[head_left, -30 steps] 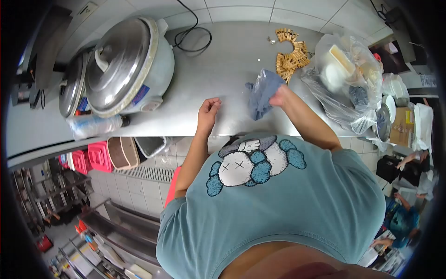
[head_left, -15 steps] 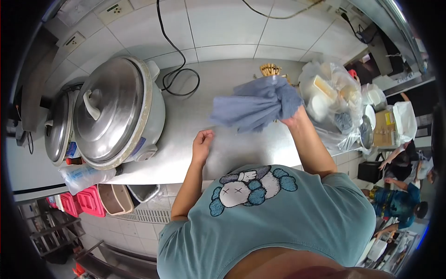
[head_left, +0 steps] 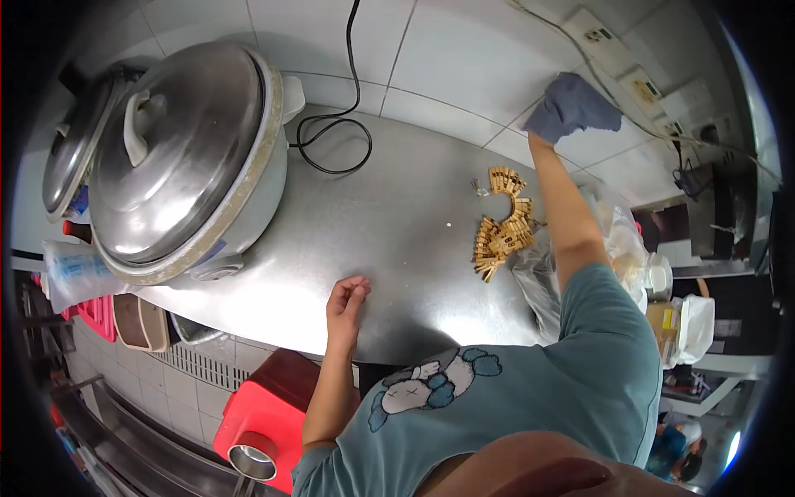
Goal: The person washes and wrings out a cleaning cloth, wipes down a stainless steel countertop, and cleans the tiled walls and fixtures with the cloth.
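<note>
Head view: the right hand (head_left: 542, 134) has a blue-grey cloth (head_left: 580, 106) up at the tiled wall (head_left: 455, 58); the cloth hides its fingers, so their grip cannot be told. The left hand (head_left: 346, 305), released, fingers loosely curled, is over the steel counter (head_left: 397, 240), near the lidded pot (head_left: 186, 157).

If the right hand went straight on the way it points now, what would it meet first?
Probably the tiled wall; the cloth covering most of that hand may already touch it, though depth is unclear.
</note>
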The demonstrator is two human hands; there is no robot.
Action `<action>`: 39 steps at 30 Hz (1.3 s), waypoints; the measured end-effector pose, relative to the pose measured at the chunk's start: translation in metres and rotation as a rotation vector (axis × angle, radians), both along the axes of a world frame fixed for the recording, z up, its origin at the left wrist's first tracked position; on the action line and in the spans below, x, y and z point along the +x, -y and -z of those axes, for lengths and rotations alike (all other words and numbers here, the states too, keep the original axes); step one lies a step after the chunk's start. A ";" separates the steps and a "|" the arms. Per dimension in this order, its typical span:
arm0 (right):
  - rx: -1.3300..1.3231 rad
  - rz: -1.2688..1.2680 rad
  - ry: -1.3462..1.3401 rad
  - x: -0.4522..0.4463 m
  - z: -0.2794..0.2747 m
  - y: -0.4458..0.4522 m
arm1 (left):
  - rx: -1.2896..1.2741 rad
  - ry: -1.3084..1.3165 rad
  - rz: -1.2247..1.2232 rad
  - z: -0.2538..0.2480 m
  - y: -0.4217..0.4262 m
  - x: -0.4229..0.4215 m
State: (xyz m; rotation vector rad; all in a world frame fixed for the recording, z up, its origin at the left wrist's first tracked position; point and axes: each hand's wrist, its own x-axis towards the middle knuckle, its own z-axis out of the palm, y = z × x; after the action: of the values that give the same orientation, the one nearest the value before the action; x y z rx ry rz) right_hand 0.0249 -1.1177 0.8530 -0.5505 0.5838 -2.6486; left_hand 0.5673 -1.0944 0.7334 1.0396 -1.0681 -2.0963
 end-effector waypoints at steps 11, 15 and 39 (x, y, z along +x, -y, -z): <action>0.505 -0.292 -0.266 -0.060 0.072 0.055 | -0.078 -0.175 -0.046 -0.002 0.006 -0.007; 1.616 0.197 -1.804 -0.009 0.055 -0.014 | -0.110 -0.240 -0.098 -0.006 0.002 -0.011; 1.406 -0.596 -1.439 0.014 0.044 0.033 | -0.114 -0.189 -0.071 0.001 -0.012 -0.005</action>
State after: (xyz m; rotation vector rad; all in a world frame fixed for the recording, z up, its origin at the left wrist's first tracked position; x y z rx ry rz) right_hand 0.0386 -1.1511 0.8090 -1.5802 1.8763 -0.4906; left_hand 0.5625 -1.0821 0.7328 0.7960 -1.0283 -2.0066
